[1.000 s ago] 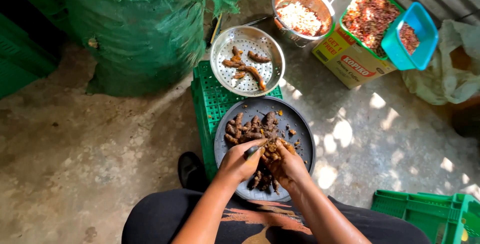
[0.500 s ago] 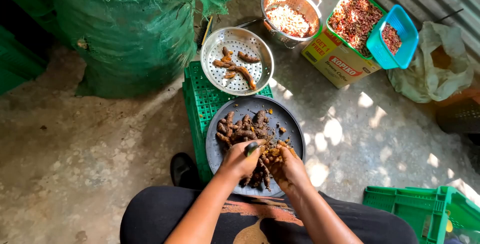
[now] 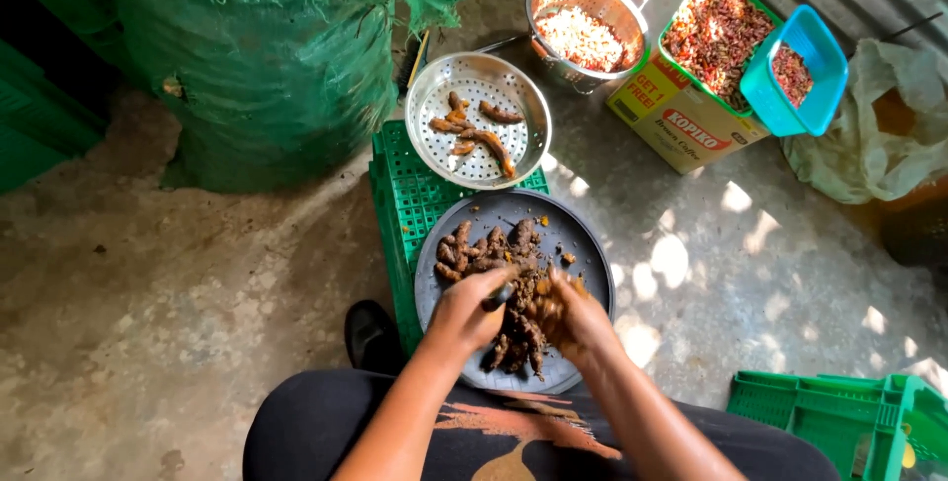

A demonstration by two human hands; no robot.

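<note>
Brown roots (image 3: 484, 249) on the dark plate (image 3: 583, 244): left hand (image 3: 464, 308) grips a tool, right hand (image 3: 573, 315) fingers curl round a root.

Both forearms reach forward from lower edge of view, converging. Left hand (image 3: 466, 315) curled, fingers bent inward, thumb side up, pinching something small and dark. Right hand (image 3: 571, 315) just beside it, fingers curled and soiled brown. Hands nearly touching. Dark-clad lap below.
</note>
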